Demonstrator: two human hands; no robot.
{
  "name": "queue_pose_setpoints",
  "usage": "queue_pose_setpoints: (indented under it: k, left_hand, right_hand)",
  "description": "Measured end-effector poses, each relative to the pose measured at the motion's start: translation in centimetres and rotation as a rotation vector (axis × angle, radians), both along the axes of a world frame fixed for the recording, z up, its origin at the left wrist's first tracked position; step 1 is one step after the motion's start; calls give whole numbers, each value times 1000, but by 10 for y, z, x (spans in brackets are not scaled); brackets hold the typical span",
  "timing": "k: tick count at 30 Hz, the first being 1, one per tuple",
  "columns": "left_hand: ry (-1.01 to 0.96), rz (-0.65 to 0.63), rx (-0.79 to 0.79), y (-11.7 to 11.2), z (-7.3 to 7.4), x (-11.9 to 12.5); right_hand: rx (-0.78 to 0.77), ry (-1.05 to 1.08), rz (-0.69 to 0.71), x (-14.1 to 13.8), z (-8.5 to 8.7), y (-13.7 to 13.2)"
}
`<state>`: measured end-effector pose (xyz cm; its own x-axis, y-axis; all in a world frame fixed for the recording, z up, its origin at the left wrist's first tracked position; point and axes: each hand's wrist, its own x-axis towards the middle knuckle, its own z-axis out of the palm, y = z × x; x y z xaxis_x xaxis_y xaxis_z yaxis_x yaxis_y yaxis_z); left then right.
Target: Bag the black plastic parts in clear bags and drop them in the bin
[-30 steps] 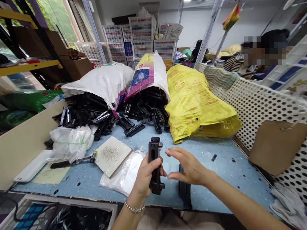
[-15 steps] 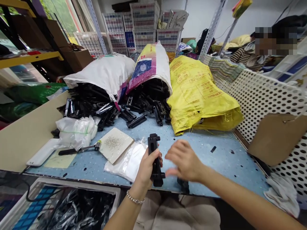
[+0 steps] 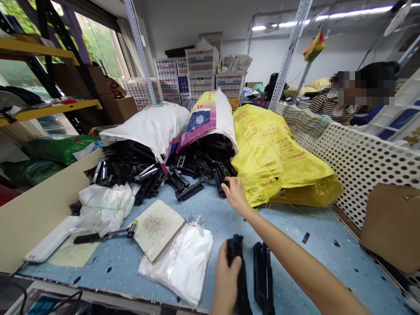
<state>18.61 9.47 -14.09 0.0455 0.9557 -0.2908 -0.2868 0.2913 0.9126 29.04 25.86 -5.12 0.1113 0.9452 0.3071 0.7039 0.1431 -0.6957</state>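
Observation:
My left hand is wrapped round a long black plastic part near the front edge of the table; it is slightly blurred. A second black plastic part lies just right of it on the blue tabletop. Farther out, my right hand pinches the end of another black plastic part at the right side of a loose pile. That pile spills from the mouth of a white and purple woven sack, beside a yellow sack.
A white sack lies at left over more black parts. Nearer are a bundle of clear bags, a ratchet-like tool, a square board and a white plastic packet. A perforated white panel borders the right; a person sits beyond.
My right hand has gone from beside the held part out to the pile. My left hand has lowered its part toward the table. The view has tilted up.

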Motion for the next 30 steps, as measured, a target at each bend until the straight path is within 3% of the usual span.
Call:
queue_pose_setpoints:
  k: [2,4,7,9,11,14,16,18,22,25,28,30]
  left_hand:
    - [139,-50,86,-7,-13,14]
    - [194,-106,133,-6,-17,16]
    - [121,-111,99,11,-2,0]
    - [19,-42,93,31,20,-14]
    - [-126,52,143,51,48,-24]
    - [-366,119,169,69,85,-31]
    - [-382,97,133,68,100,-32]
    - [-294,62,116,57,107,-31]
    - [-146,-44,153,26,114,-28]
    - [-48,-83,177,10,120,-30]
    - [24,-148,156,3,126,-36]
    - [53,-153,163,2,128,-39]
  right_hand:
    - [6,39,-53,-1,0,36]
    - [5,95,-81,3,3,57]
    - [4,213,-94,12,4,57]
    - [-16,296,-76,13,0,32]
    - [-67,386,-4,8,-9,-10]
    - [-206,568,281,1,-18,-84]
    - [-198,517,389,5,-13,-118]
    - [-37,341,361,13,-1,-130]
    - [367,-131,282,25,22,-118]
    - [571,-338,291,24,26,-111]
    - [631,-423,359,21,27,-114]
    - [570,-393,399,17,29,-114]
